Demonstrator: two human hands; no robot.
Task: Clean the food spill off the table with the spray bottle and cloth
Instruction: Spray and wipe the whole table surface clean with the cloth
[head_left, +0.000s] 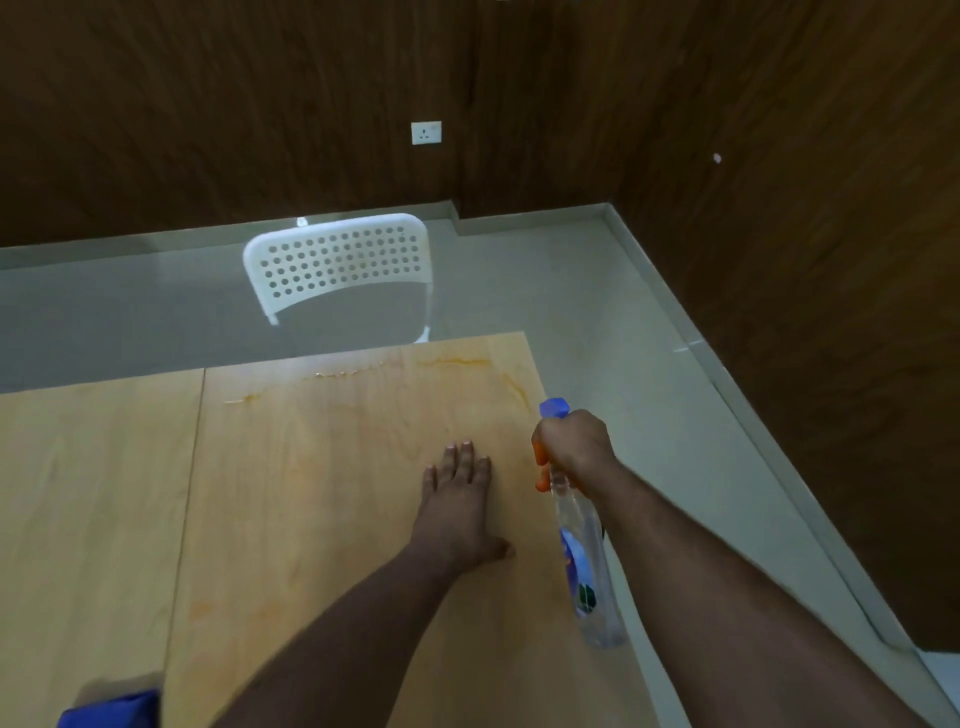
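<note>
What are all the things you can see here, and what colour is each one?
Table: one, light wood, fills the foreground.
Spill: orange streaks, along the table's far edge.
Spray bottle: one, clear, blue nozzle, orange trigger, above the table's right side.
Cloth: one, blue, bottom left corner.
Chair: one, white, behind the table.
Socket: one, white, on the brown wall.
Left hand: flat on the table.
Right hand: grips the spray bottle.
</note>
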